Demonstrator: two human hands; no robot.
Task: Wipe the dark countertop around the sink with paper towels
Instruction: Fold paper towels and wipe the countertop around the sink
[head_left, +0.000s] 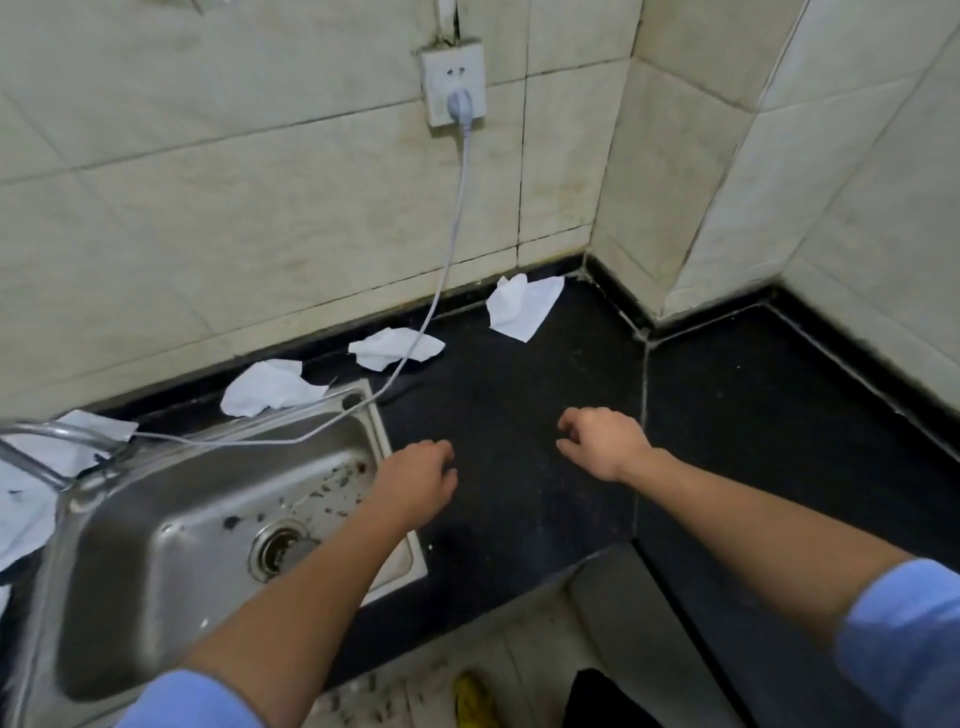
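Left hand (415, 480), right hand (602, 441) over dark stone table (519, 395); both grips loose, apart, empty. Crumpled white paper towels (379, 351) at 12 o'clock, along wall.

No readable text, label, brand, number or sign anywhere. Only plain surfaces without print: on the wall socket (437, 67), on the sink (156, 545), on the paper towels (522, 312) and on the dark countertop (519, 395).
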